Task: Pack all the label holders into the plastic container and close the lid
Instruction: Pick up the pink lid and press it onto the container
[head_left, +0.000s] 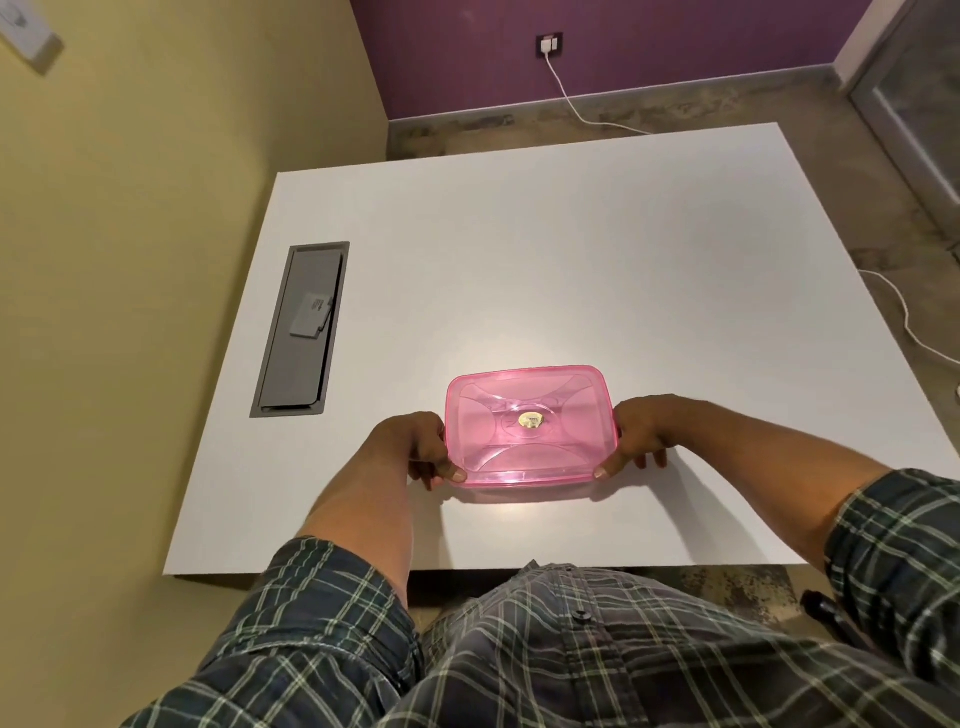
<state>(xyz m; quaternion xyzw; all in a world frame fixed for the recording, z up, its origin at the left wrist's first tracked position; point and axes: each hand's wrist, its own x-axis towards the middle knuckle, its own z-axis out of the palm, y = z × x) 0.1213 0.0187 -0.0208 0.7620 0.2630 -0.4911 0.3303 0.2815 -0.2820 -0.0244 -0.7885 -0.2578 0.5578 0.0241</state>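
Note:
A pink translucent plastic container (530, 426) rests on the white table (519, 260) near its front edge, with its lid on top and a small gold sticker at the lid's centre. My left hand (423, 449) grips the container's left side, thumb on the near left corner. My right hand (639, 436) holds the right side, thumb on the near right corner. No label holders show outside the container; its contents cannot be made out through the lid.
A grey recessed cable tray (301, 327) with a flap is set in the table's left part. A white cable (571, 98) runs from a wall socket across the floor. A yellow wall stands at the left.

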